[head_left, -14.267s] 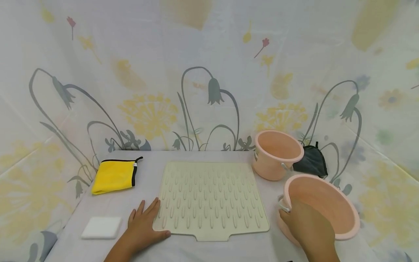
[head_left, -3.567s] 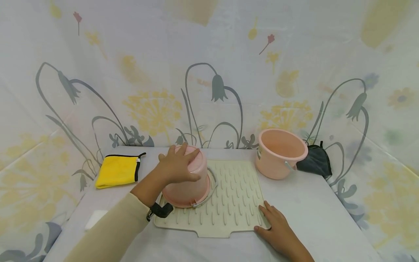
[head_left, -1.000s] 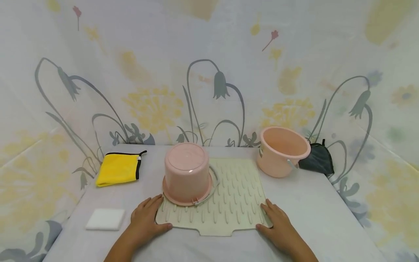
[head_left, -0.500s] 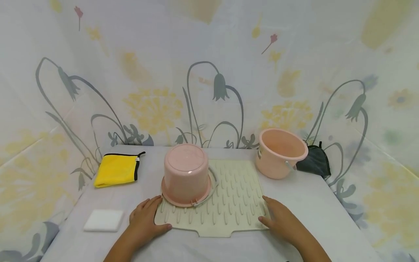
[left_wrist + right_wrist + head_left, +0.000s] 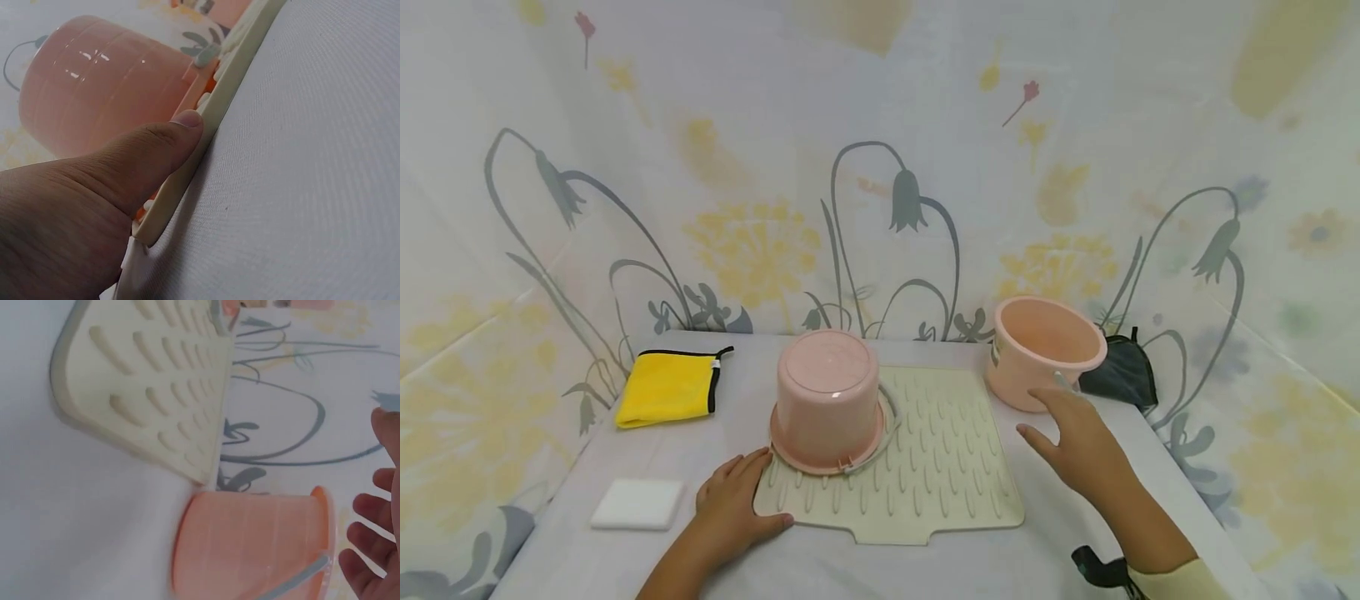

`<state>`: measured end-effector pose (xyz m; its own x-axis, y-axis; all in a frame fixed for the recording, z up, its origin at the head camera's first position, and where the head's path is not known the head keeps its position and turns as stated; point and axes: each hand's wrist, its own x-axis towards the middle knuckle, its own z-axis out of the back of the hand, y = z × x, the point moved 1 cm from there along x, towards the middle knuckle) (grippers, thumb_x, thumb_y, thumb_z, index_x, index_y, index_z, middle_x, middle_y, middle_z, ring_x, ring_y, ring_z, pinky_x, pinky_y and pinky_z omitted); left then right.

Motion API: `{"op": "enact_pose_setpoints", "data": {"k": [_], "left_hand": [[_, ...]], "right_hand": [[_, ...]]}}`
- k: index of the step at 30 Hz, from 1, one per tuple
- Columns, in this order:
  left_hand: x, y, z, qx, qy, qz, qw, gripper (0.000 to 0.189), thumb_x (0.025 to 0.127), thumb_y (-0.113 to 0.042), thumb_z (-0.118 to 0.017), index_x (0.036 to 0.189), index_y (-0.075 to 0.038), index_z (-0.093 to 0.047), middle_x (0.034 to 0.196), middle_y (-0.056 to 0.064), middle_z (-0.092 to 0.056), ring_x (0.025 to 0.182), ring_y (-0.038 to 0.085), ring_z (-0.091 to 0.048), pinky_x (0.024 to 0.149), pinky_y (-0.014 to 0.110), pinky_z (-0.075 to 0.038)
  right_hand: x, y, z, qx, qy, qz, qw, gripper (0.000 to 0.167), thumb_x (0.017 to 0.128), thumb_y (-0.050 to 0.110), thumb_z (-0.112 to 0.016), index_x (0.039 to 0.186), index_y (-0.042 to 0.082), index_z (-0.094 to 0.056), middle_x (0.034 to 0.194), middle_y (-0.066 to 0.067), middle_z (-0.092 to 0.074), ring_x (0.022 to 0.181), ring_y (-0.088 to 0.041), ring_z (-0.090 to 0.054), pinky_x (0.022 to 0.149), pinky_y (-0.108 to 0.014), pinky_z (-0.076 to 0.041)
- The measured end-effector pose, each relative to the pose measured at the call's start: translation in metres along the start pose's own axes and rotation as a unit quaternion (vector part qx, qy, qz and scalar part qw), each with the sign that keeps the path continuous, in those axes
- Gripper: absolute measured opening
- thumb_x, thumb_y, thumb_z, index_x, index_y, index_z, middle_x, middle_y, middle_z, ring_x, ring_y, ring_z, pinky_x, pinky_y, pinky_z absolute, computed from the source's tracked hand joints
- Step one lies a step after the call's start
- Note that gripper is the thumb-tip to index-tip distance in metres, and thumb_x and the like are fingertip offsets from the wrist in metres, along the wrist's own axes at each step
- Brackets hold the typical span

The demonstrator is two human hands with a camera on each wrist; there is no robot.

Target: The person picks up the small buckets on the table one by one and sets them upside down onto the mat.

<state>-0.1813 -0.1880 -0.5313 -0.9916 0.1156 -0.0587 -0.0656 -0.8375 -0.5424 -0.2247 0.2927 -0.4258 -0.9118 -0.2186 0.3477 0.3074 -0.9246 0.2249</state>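
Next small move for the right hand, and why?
I'd ease the right hand onto the upright bucket and grip its rim. The hand is open beside that bucket and isn't holding it. The mat looks bare on its right half, with an overturned bucket on the left, while the left hand rests at the mat's near left corner.

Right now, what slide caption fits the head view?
Left hand touches ridged mat under upturned bucket; right hand open near upright bucket.

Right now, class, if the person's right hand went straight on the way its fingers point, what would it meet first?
Most likely the upright, round, peach-pink plastic bucket; any gap between it and the right hand is unclear.
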Motion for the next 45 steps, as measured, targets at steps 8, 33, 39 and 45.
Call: {"op": "enact_pose_setpoints", "data": {"k": [8, 33, 39, 45], "left_hand": [[0.000, 0.000, 0.003, 0.002, -0.005, 0.001, 1.0000, 0.111, 0.072, -0.066, -0.087, 0.158, -0.009, -0.045, 0.164, 0.014, -0.042, 0.149, 0.048, -0.030, 0.108, 0.078, -0.026], [0.001, 0.002, 0.001, 0.002, 0.002, 0.005, 1.0000, 0.111, 0.073, -0.067, -0.086, 0.158, -0.010, -0.045, 0.165, 0.012, -0.040, 0.150, 0.048, -0.029, 0.109, 0.077, -0.025], [0.001, 0.003, -0.003, 0.001, 0.008, 0.013, 0.9999, 0.111, 0.072, -0.067, -0.087, 0.158, -0.011, -0.045, 0.166, 0.010, -0.040, 0.151, 0.047, -0.027, 0.110, 0.076, -0.024], [0.001, 0.002, -0.003, -0.004, 0.007, 0.014, 0.9999, 0.111, 0.072, -0.066, -0.087, 0.159, -0.011, -0.045, 0.166, 0.011, -0.040, 0.151, 0.048, -0.027, 0.110, 0.076, -0.024]], "right_hand": [[0.034, -0.010, 0.010, -0.078, -0.125, 0.095, 0.9845, 0.061, 0.084, 0.022, -0.088, 0.131, -0.006, -0.060, 0.122, -0.025, -0.065, 0.114, -0.045, -0.060, 0.097, -0.061, -0.051], [0.103, -0.059, -0.011, -0.130, -0.087, 0.105, 0.9820, 0.069, 0.075, 0.047, -0.091, 0.107, -0.008, -0.063, 0.090, -0.023, -0.066, 0.081, -0.040, -0.065, 0.074, -0.052, -0.057], [0.097, -0.062, -0.022, -0.126, -0.053, 0.052, 0.9893, 0.049, 0.079, 0.045, -0.089, 0.075, 0.010, -0.055, 0.057, -0.002, -0.045, 0.050, -0.019, -0.044, 0.048, -0.034, -0.034], [0.098, -0.062, -0.024, -0.164, -0.052, 0.034, 0.9844, 0.051, 0.082, 0.046, -0.088, 0.071, 0.012, -0.052, 0.052, 0.000, -0.039, 0.044, -0.018, -0.038, 0.047, -0.032, -0.024]]}}
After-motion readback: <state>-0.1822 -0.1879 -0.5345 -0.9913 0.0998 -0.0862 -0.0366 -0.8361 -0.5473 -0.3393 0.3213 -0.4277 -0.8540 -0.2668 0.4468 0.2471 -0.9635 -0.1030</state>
